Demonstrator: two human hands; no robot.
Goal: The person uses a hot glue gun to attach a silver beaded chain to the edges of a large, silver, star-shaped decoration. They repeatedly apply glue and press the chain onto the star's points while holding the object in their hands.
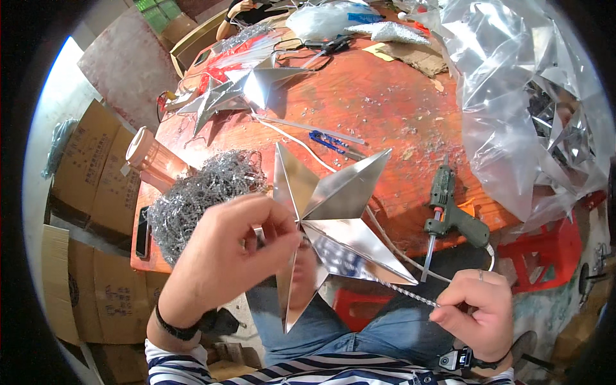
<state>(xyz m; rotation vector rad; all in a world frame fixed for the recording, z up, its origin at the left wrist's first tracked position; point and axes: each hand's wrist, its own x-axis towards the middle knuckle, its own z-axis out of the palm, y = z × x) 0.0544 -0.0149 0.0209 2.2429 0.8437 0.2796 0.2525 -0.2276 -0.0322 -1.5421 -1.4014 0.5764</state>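
Observation:
A shiny silver five-pointed star with folded, mirror-like faces is held up above my lap, at the table's near edge. At the star's centre, my left hand pinches with thumb and forefinger, partly covering its left point. A thin silver twisted cord runs from the star's middle, over its lower right point, to my right hand. The right fingers are closed on the cord's outer end. Exactly what lies between my left fingertips is hidden.
A glue gun lies right of the star. Tinsel, a lidded cup and a phone are left. Silver stars lie farther back; a big plastic bag is right. Another person's hand shows at the far side.

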